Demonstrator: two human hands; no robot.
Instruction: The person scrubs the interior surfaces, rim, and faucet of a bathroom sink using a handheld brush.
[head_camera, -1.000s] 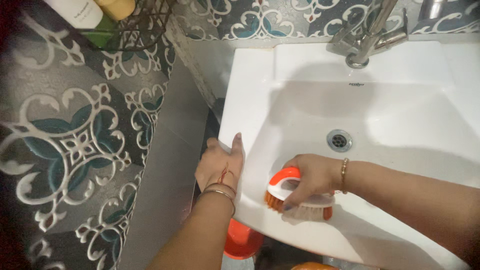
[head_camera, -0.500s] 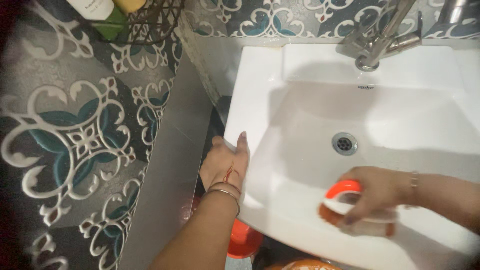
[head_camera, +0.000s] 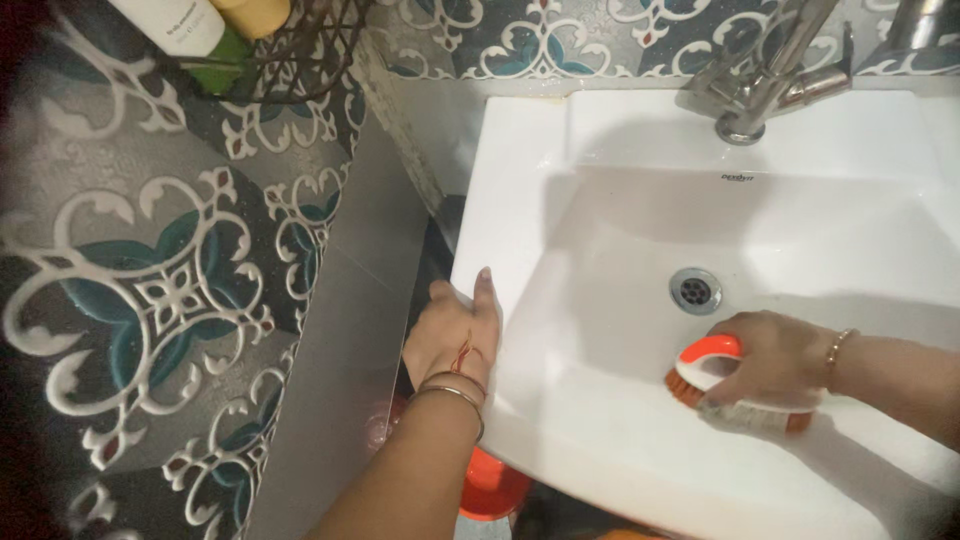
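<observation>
1. At the far left the wall (head_camera: 150, 290) carries patterned tiles in grey, teal and white. A wire basket (head_camera: 300, 50) hangs at its top, with a white bottle (head_camera: 170, 20), a green one and a yellow one in it.
2. Below, between wall and sink, an orange tub (head_camera: 495, 485) shows under the sink's near corner, partly hidden by my arm.
3. My left hand (head_camera: 455, 335) lies flat against the left rim of the sink (head_camera: 600, 160), fingers straight and together, thumb over the edge. Its grip is wide and holds nothing. Two thin bangles (head_camera: 455, 390) sit at the wrist.
4. The sink is white and squarish, with the drain (head_camera: 695, 290) near the middle of the bowl and a metal tap (head_camera: 760, 85) at the back.
5. My right hand (head_camera: 775, 360) is wrapped over the brush (head_camera: 705, 370), its grip closed on the top. The brush has an orange and white body, with bristles pressed to the bowl floor, just below and right of the drain. A bangle circles that wrist too.
</observation>
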